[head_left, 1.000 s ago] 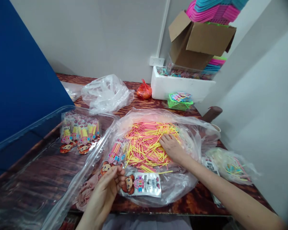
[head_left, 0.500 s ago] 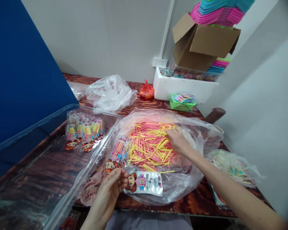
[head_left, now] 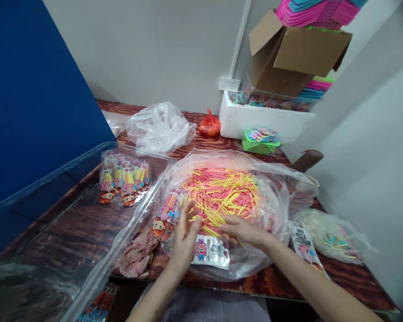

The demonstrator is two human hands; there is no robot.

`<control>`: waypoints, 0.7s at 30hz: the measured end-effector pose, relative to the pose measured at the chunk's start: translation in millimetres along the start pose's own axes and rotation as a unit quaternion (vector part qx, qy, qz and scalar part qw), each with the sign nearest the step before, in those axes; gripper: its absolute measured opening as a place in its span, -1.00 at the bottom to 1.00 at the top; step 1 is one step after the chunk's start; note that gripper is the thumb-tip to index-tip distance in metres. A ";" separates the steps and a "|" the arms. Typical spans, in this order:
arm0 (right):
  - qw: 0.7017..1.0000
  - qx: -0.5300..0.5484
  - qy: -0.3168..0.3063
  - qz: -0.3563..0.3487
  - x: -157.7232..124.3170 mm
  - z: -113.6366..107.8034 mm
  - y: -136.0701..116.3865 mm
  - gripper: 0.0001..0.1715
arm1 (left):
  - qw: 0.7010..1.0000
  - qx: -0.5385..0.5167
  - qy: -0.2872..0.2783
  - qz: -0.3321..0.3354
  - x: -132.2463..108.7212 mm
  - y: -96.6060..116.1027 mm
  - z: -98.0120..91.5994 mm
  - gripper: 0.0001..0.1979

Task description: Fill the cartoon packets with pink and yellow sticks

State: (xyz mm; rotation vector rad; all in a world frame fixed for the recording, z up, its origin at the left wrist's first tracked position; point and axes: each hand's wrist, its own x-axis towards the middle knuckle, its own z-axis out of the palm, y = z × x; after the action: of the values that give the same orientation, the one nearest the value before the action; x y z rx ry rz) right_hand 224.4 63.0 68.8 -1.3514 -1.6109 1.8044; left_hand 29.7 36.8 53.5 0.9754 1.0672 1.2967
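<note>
Just below the left hand (head_left: 184, 237) and right hand (head_left: 242, 230), by the heap of thin pink & yellow plastic sticks (head_left: 221, 192), lies a flat printed cartoon pouch (head_left: 212, 252), prob. unfilled. The left is open, fingers spread; the right lies palm-down on sticks, grip can't be told. Left of the left hand lie filled stick pouches (head_left: 168, 214), w/ more in a clear plastic tray (head_left: 70, 232) beyond; most sticks are loose.

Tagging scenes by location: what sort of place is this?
Likely a small packing workroom: a bag of loose pink and yellow sticks, filled printed packets laid in a clear tray, and a cardboard box over a foam box.
</note>
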 end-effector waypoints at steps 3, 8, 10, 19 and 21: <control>0.987 0.145 -0.050 0.039 -3.9 20.9 9.9 -0.57 | 0.998 0.027 -0.033 0.036 8.8 -3.6 14.3 -0.59; 0.947 0.285 -0.130 0.066 -0.8 31.7 26.0 -0.57 | 0.991 0.097 -0.088 0.012 21.3 -16.5 25.2 -0.67; 0.934 0.311 -0.159 0.078 -0.6 33.0 28.8 -0.56 | 0.987 0.124 -0.104 0.009 23.5 -19.8 26.4 -0.66; 0.889 0.420 -0.171 0.068 -0.9 37.6 43.9 -0.64 | 0.970 0.185 -0.158 0.003 21.7 -9.8 19.6 -0.58; 0.890 0.422 -0.158 0.062 0.8 39.5 47.8 -0.62 | 0.959 0.208 -0.192 0.015 20.3 -9.3 19.2 -0.56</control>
State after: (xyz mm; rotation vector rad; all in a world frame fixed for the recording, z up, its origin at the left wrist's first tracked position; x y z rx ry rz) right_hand 206.4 28.3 20.6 -0.7758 -0.6533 2.4636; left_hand 50.1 57.3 48.1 1.4958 1.0367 0.8649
